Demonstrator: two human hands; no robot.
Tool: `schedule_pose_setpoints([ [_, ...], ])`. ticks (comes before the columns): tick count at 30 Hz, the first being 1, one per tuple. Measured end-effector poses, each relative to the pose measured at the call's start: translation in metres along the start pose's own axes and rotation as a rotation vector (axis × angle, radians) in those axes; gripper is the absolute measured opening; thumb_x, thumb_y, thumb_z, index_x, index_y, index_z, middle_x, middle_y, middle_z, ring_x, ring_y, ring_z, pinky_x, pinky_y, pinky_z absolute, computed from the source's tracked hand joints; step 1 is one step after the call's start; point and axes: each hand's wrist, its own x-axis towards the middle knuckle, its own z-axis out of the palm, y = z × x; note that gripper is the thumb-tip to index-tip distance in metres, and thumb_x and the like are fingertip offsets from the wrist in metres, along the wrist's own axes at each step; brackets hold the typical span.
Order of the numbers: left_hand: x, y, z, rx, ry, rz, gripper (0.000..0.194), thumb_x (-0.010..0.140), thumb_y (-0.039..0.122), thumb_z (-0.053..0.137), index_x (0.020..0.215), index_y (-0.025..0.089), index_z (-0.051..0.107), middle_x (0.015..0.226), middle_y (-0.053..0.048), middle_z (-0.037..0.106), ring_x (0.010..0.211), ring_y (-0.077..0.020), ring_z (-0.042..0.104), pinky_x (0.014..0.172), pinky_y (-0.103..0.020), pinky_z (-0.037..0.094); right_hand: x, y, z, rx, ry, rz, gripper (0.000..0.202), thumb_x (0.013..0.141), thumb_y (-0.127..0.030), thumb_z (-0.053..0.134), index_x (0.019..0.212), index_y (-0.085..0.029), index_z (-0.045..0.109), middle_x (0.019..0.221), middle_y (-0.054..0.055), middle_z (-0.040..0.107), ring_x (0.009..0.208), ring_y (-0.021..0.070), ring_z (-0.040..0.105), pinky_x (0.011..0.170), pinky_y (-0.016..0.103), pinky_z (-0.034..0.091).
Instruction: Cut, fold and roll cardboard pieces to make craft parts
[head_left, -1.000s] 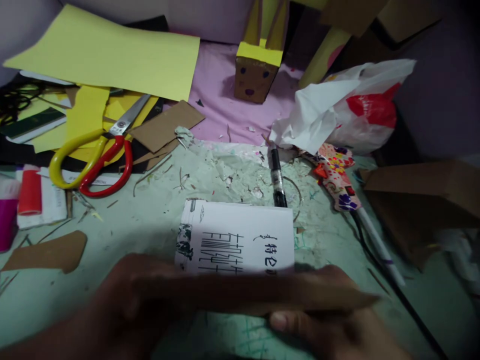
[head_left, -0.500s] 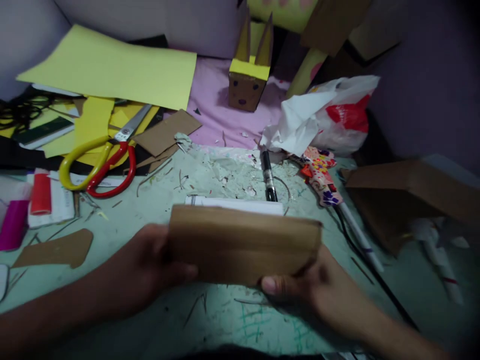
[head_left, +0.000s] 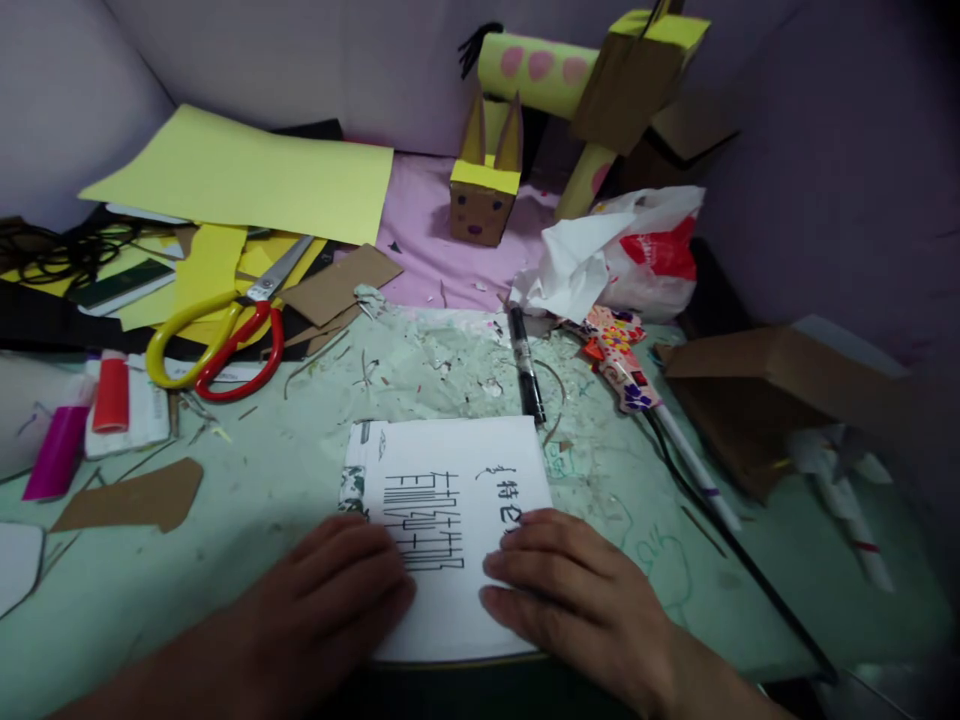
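A white printed panel (head_left: 450, 445) with black lettering lies flat on the green tabletop in front of me. My left hand (head_left: 337, 590) rests on its left side, fingers extended over the print. On the right side lies my right hand (head_left: 577, 590), its fingers spread over part of the lettering. Neither hand is wrapped round anything. A patterned strip runs down the panel's left edge. Just beyond its upper right corner is a black pen (head_left: 526, 365).
Scissors (head_left: 251, 320) and yellow paper (head_left: 255, 180) are at the left. A cardboard animal head (head_left: 480, 210) stands behind. At the right are a plastic bag (head_left: 652, 250), a flower-patterned glue gun (head_left: 622, 355) with a black cord, and a cardboard box (head_left: 720, 400).
The brown cardboard face that both hands held up is no longer visible; the white printed side now faces up, flat. Both hands have let go of the edges and lie on top. The view has shifted.
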Motion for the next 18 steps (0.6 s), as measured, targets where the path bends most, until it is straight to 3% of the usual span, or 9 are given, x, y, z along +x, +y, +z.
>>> schedule_pose_setpoints([
  [3,0.003,0.003,-0.004,0.126,0.005,0.130,0.044,0.080,0.004,0.038,0.116,0.018,0.059,0.124,0.001,0.062,0.137,-0.0184,0.025,0.113,-0.031,0.025,-0.001,0.001,-0.004,-0.069,-0.018,-0.035,0.017,0.088,-0.013,0.057,0.101,-0.013,0.068,0.105,0.001,0.072,0.108,0.0143,0.061,0.105,0.030,0.042],
  [5,0.005,0.005,-0.007,0.176,0.022,0.140,0.043,0.080,0.002,0.039,0.112,0.019,0.061,0.123,0.002,0.062,0.137,-0.0187,0.025,0.113,-0.029,0.024,0.002,0.000,-0.009,-0.098,-0.051,-0.061,0.017,0.087,-0.013,0.058,0.100,-0.014,0.068,0.104,0.000,0.072,0.108,0.0135,0.062,0.104,0.028,0.042],
  [8,0.008,0.008,-0.007,0.164,0.065,0.100,0.041,0.082,0.002,0.039,0.107,0.022,0.064,0.117,0.004,0.066,0.133,-0.0160,0.035,0.113,-0.029,0.024,0.008,0.000,-0.013,-0.101,-0.108,-0.094,0.016,0.088,-0.015,0.057,0.098,-0.016,0.069,0.100,-0.001,0.073,0.101,0.0123,0.066,0.100,0.025,0.046],
  [15,0.012,-0.001,-0.003,0.080,0.115,0.046,0.031,0.093,0.015,0.037,0.100,0.024,0.066,0.104,0.006,0.072,0.118,-0.0086,0.050,0.110,-0.022,0.024,0.010,0.007,-0.005,-0.033,-0.047,0.006,0.008,0.083,-0.021,0.065,0.089,-0.021,0.070,0.089,-0.007,0.075,0.081,0.0079,0.071,0.096,0.016,0.043],
  [18,0.018,-0.007,-0.005,0.026,0.097,0.019,0.030,0.097,0.023,0.035,0.099,0.022,0.064,0.098,0.003,0.074,0.105,-0.0089,0.060,0.101,-0.020,0.035,0.012,0.013,-0.006,0.055,-0.046,0.079,0.007,0.085,-0.021,0.062,0.086,-0.022,0.070,0.085,-0.008,0.075,0.077,0.0068,0.071,0.092,0.012,0.045],
])
